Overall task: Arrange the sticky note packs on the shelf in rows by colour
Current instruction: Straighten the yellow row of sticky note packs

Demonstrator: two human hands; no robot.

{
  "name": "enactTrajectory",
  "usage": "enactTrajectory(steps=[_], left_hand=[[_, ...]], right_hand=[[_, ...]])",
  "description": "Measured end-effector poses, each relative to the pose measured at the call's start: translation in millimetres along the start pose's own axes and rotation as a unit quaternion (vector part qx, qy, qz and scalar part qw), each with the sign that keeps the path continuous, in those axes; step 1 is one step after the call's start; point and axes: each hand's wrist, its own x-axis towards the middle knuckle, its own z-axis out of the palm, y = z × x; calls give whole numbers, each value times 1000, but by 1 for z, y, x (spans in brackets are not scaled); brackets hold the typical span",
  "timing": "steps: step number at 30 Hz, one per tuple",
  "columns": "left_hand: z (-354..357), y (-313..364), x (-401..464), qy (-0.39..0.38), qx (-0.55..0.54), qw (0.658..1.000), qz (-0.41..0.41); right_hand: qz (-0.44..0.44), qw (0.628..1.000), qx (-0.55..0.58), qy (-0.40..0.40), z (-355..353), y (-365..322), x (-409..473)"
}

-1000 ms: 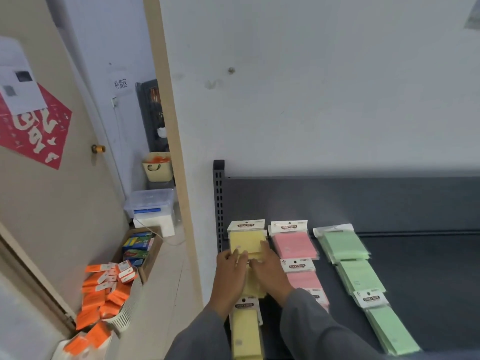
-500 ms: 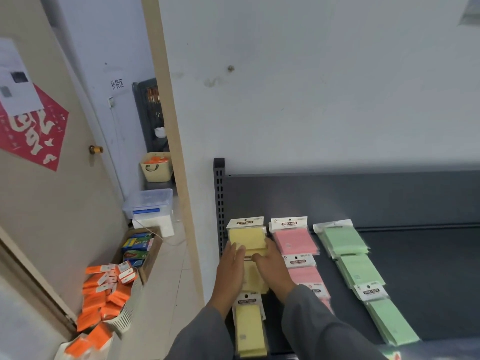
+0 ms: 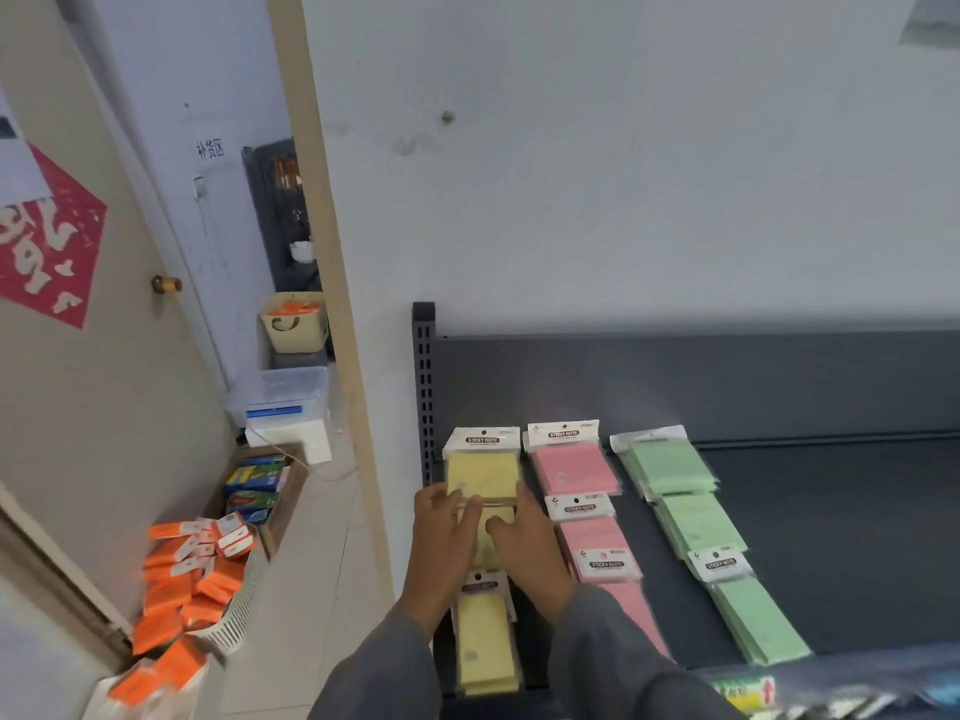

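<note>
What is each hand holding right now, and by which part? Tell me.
Both hands rest on the middle yellow pack: left hand at its left edge, right hand at its right edge. Whether fingers curl under it cannot be told.

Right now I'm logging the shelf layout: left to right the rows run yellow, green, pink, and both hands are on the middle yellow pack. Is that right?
Not quite: the order is wrong. In the head view the rows run yellow, pink, green from left to right. The rest holds: the left hand and right hand both rest on the middle yellow pack.
</note>
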Motion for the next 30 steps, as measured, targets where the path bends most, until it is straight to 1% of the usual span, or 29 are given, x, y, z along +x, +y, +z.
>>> enactTrajectory(steps=[2,4,6,8,9,11,13,14,16,18,20,23,26,30], left_hand=[[1,1,-1,0,-7,1000,-15],[2,4,1,0,-13,1000,-25],[4,5,3,-5,-15,999,-29],[4,5,4,-10,-16,999,-28],[6,2,5,-5,-31,999,-29],[6,2,3,5,-105,993,-62],[6,1,3,-3,-158,982,-100],[6,4,2,-10,-165,980,-113],[3,8,-1,-6,-162,980,-116],[-3,10,-7,27,-162,980,-113],[-10,9,-17,52,-160,977,-132],[-15,6,-35,49,-176,971,-152],[-15,9,-47,31,-188,968,-163],[-12,6,-53,28,-188,968,-164]], right_hand=[[36,998,46,-3,-2,-5,7],[53,996,71,-9,-5,-10,13],[47,997,62,-14,-9,-12,15],[40,999,28,-10,-13,-12,12],[36,999,7,1,-14,-11,11],[25,999,-15,13,-15,-9,13],[16,999,-35,-11,-14,-9,15],[14,999,-40,-23,-14,-11,14],[9,999,-33,-16,-15,-14,5],[12,1000,-20,13,-16,-12,-16],[29,999,6,32,-14,-5,-39],[22,999,18,22,-11,-1,-65],[2,1000,-1,4,-9,-1,-71],[-3,1000,13,-21,-14,-3,-72]])
